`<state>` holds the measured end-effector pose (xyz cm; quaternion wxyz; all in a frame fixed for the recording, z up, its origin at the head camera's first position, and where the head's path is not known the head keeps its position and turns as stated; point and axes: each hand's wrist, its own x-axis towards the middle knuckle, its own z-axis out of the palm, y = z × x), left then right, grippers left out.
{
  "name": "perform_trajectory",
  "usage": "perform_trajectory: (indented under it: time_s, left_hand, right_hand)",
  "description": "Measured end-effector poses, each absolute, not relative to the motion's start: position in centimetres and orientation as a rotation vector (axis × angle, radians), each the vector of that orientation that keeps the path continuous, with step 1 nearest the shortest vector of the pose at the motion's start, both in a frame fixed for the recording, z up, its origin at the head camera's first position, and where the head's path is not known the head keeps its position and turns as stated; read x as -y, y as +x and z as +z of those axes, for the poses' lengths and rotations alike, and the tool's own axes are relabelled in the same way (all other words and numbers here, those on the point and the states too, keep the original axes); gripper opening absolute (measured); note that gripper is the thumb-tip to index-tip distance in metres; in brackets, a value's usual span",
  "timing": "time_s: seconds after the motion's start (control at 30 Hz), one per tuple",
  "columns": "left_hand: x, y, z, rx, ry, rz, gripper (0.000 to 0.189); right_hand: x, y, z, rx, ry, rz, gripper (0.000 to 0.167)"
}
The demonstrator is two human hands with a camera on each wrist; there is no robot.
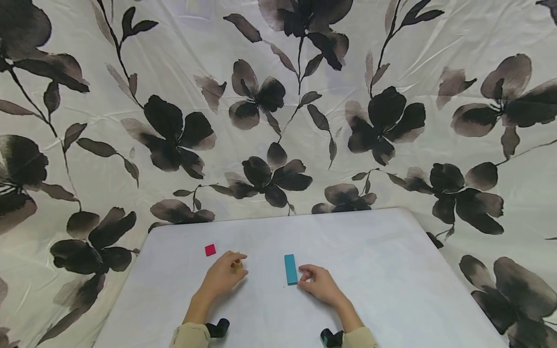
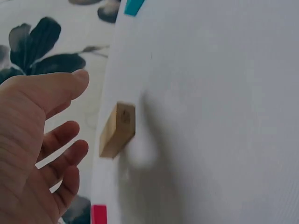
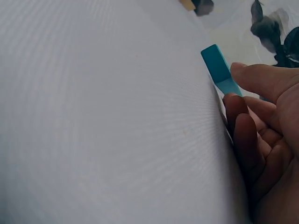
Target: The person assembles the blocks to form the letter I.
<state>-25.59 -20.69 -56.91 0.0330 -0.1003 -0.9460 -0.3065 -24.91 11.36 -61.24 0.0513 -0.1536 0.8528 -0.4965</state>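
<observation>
A wooden block (image 2: 122, 130) with a dark mark on its end stands near my left hand (image 1: 223, 274). In the left wrist view a gap shows between this block and the spread, softly bent fingers. From the head, the block (image 1: 237, 266) is partly hidden by those fingers. My right hand (image 1: 322, 286) is at the right side of a flat teal block (image 1: 290, 269). Its thumb and forefinger are apart, their tips close to the block's edge; whether they touch it I cannot tell. The right wrist view shows the teal block (image 3: 217, 65) just beyond the thumb.
A small red block (image 1: 210, 250) lies beyond the left hand on the white tabletop (image 1: 370, 256). Behind the table's far edge hangs a floral cloth (image 1: 322, 145). Black straps or devices (image 1: 219, 328) sit at both wrists.
</observation>
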Motion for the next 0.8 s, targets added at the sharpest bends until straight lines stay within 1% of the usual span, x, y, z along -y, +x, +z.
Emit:
perform_trajectory:
  time_s: [0.13,0.23,0.57,0.8]
  left_hand:
    - [22.7,-26.1,-57.2,2.935,-0.25,-0.915,0.055]
    - [23.9,-26.2,-57.8,2.943,-0.225,-0.916,0.061]
    - [25.5,-26.7,-59.7,2.909,-0.217,-0.968,0.069]
    - [25.5,-27.7,-60.3,2.919,-0.164,-0.989,0.065]
  right_hand:
    - [-11.3,-24.8,-61.2,-2.603,-0.466,-1.504,0.042]
    - [-11.4,-24.8,-61.2,-2.605,-0.453,-1.494,0.04]
    - [-11.3,-24.9,-61.0,-2.61,-0.439,-1.518,0.035]
    - [-11.3,-24.7,-61.2,-2.625,-0.413,-1.499,0.034]
